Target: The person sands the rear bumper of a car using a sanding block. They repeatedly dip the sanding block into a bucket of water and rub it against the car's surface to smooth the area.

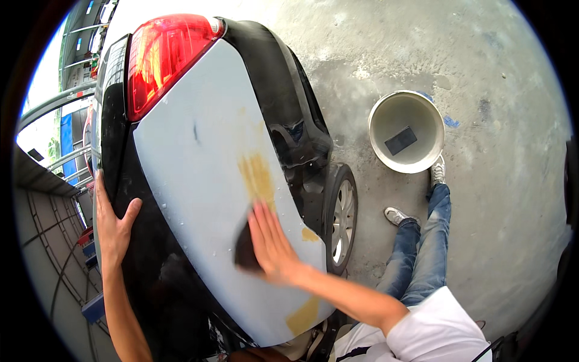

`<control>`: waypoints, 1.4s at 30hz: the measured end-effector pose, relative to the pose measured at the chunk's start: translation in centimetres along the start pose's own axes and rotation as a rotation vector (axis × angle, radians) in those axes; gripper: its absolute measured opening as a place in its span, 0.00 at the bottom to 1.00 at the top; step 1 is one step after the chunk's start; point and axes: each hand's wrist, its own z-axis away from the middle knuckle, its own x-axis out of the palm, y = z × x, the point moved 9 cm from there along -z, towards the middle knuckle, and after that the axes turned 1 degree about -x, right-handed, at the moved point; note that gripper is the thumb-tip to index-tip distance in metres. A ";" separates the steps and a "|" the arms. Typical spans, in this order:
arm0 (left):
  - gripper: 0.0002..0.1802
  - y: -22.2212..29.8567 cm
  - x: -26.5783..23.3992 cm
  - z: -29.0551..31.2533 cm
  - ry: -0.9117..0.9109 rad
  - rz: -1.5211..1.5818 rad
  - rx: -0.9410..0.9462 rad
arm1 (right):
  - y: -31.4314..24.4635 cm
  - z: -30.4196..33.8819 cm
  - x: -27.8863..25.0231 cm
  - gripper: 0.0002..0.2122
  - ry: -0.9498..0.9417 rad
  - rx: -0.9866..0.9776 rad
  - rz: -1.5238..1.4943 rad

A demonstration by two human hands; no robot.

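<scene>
At the left, we see the left hand (116,224), fingers extended and thumb spread, resting against the car's glossy black bodywork (160,259) with nothing in its grasp. Just right of it, near the top, sits the red tail light (169,63). Below that stretches the grey rear quarter panel (199,175), smooth and matt, with a small dark mark, pale specks that may be water drops, and ragged-edged tan patches (256,172). We judge it rigid and fixed to the car, perhaps slippery if wet; it asks for a flat palm rather than a grip.

On its lower half lies a dark pad (243,246), blurred and partly hidden. It looks light, though we cannot tell how stiff it is; its broad back offers the best hold. The right hand (271,241) lies flat over it, fingers straight and close together, thumb not visible.

Further right, we see the wheel (342,217), then a round pale bucket (427,120) holding a dark rectangular block (400,140).
</scene>
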 end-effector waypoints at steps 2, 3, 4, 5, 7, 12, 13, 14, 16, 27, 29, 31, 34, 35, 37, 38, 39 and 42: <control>0.56 -0.6 -0.4 0.6 0.000 -0.017 -0.003 | -1.0 2.2 2.6 0.46 -0.130 -0.065 0.138; 0.56 -0.6 -0.2 0.7 -0.001 -0.010 -0.013 | 0.4 -0.8 -0.1 0.46 -0.004 -0.084 -0.079; 0.56 -0.6 0.0 0.6 -0.007 -0.005 -0.015 | 2.1 -4.2 -2.8 0.46 0.126 -0.095 -0.297; 0.56 -0.4 0.0 0.3 0.003 -0.005 0.001 | 3.6 -8.3 -5.5 0.47 0.231 -0.136 -0.288; 0.56 -0.5 0.0 -0.2 0.005 -0.012 0.027 | 6.4 -14.4 -7.3 0.49 0.297 -0.109 -0.228; 0.57 -1.0 0.1 -0.1 -0.015 -0.002 0.005 | 0.8 -1.3 -0.8 0.35 0.109 -0.148 -0.131; 0.56 -1.0 0.0 0.1 -0.012 -0.016 0.002 | 0.0 1.4 1.9 0.36 0.019 -0.249 -0.026; 0.56 -1.1 -0.2 0.4 -0.007 -0.030 -0.006 | 0.6 0.3 0.7 0.38 0.042 -0.320 -0.177; 0.56 -0.9 -0.1 0.3 -0.014 -0.016 -0.010 | 3.0 -8.0 -3.4 0.40 -0.010 -0.283 -0.100; 0.55 -1.6 -0.2 0.6 -0.010 -0.053 -0.031 | 2.3 -4.3 -2.7 0.49 0.174 0.145 -0.444; 0.54 -0.5 -0.1 -0.6 -0.009 -0.002 0.022 | 6.4 -12.1 -5.7 0.49 0.239 0.229 -0.406; 0.53 0.1 0.4 -1.1 -0.045 0.064 0.030 | 7.9 -12.9 -6.3 0.49 0.314 0.173 -0.375; 0.53 -1.6 0.4 0.1 -0.038 0.033 -0.032 | 3.2 -2.4 -0.8 0.54 0.196 0.201 -0.465; 0.53 -1.6 -0.1 0.6 -0.024 0.009 -0.030 | 1.1 2.0 0.7 0.56 0.227 0.149 -0.484; 0.54 -1.6 0.0 0.6 -0.019 -0.001 -0.018 | 1.0 1.5 0.3 0.54 0.127 0.183 -0.502; 0.54 -1.6 0.0 0.5 -0.021 0.003 -0.015 | 2.3 -1.6 -1.3 0.53 0.169 0.180 -0.462; 0.54 -1.4 0.1 0.1 -0.022 0.008 -0.006 | 4.8 -6.4 -3.4 0.52 0.216 0.179 -0.420; 0.54 -0.5 0.5 -1.0 -0.052 0.060 -0.004 | 9.0 -12.5 -5.6 0.51 0.244 0.195 -0.438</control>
